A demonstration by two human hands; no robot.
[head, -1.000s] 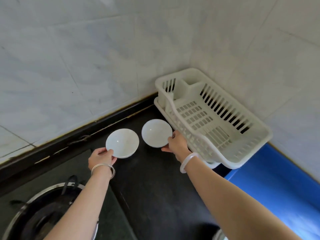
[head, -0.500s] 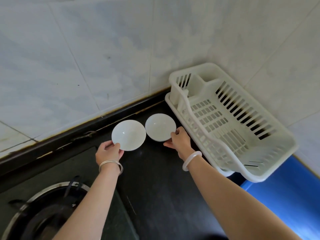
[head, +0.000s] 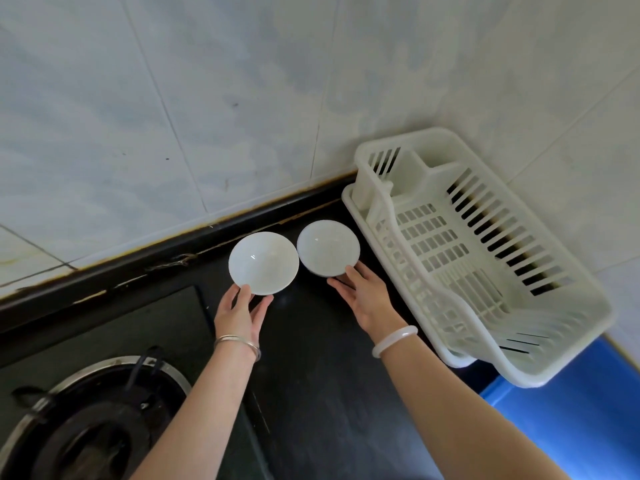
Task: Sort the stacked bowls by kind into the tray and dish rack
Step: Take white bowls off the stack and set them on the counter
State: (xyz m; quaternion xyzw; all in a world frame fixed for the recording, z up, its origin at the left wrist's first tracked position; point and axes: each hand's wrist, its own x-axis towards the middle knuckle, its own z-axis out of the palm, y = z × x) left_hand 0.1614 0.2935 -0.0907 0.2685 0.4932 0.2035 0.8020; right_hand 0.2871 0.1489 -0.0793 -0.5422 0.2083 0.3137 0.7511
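Two white bowls, counter's back edge. Right bowl (head: 328, 248): pinched at near rim by right hand (head: 363, 295), dish rack (head: 478, 258) just beside. Left bowl (head: 263, 263): left hand (head: 241, 311) fingers spread, gripping near rim.

A gas burner (head: 93, 420) is sitting at the near left of the black table (head: 329, 393), pale marbled wall tiles (head: 207, 98) are rising behind, and a blue surface (head: 571, 420) is showing at right.

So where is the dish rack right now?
The white dish rack sits in the tiled corner on the right of the head view, on the black counter, just right of the bowl at the right hand.
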